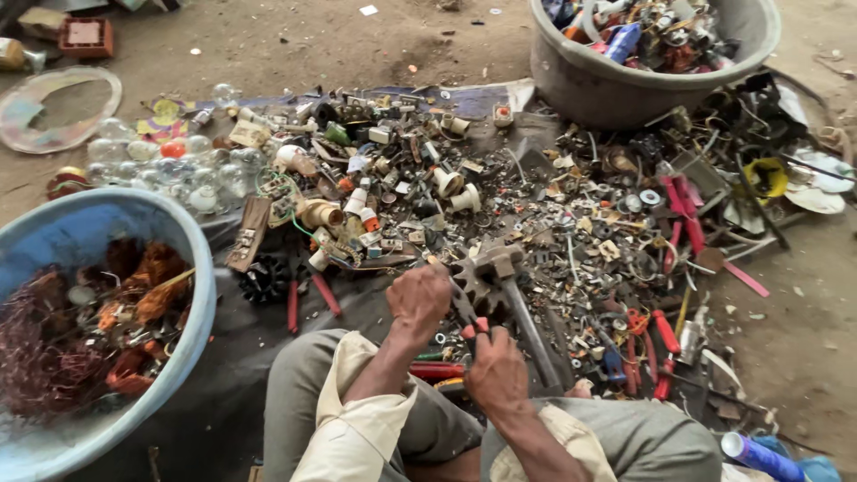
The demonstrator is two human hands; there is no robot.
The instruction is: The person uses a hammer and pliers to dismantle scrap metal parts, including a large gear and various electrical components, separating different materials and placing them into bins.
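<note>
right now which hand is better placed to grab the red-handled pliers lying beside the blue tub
Left. The left hand is nearer the red-handled pliers; the right hand already grips a red-handled tool.

We sit in a scrap-sorting yard: a dirt floor [295, 40], a heap of broken electrical parts [500, 205], glass bulbs [170, 165] far left, tubs of copper wire [54, 348] and mixed scrap [643, 36].

Seated person: left hand [420, 299] grips a small part, right hand [496, 370] closes red-handled pliers [466, 314] beside a hammer [511, 295], amid scattered scrap [571, 223] and a blue basin [192, 259].
</note>
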